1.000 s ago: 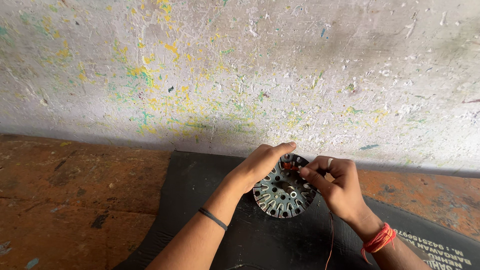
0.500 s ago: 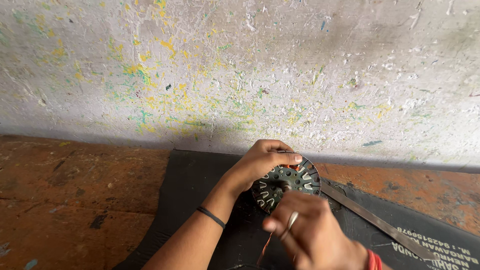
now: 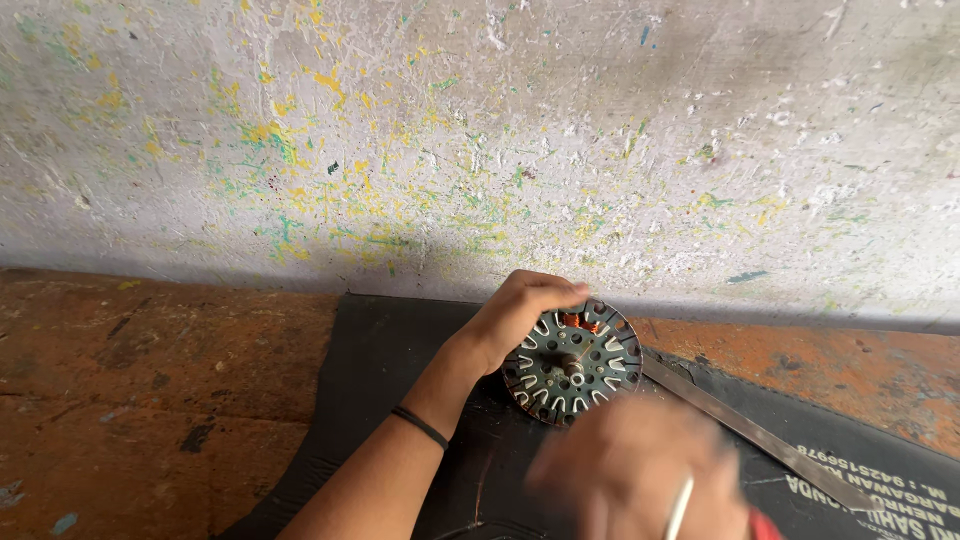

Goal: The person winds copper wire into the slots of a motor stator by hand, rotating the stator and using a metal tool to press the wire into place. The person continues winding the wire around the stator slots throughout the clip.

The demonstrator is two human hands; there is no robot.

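L hand (image 3: 520, 315) clamped on slotted stator disc (image 3: 572, 362), R hand (image 3: 640, 480) blurred near, grip can't tell; disc may tip if L grip slackens.

Single head-worn camera, pitched down and forward, close in on the work. Near edge cuts the blurred right hand (image 3: 640, 470) at the bottom; left hand (image 3: 520, 315) sits on the slotted round stator (image 3: 572, 362) just right of centre. Paint-flecked wall (image 3: 480, 140) fills the far upper half, brown floor (image 3: 130, 380) left. No second view.
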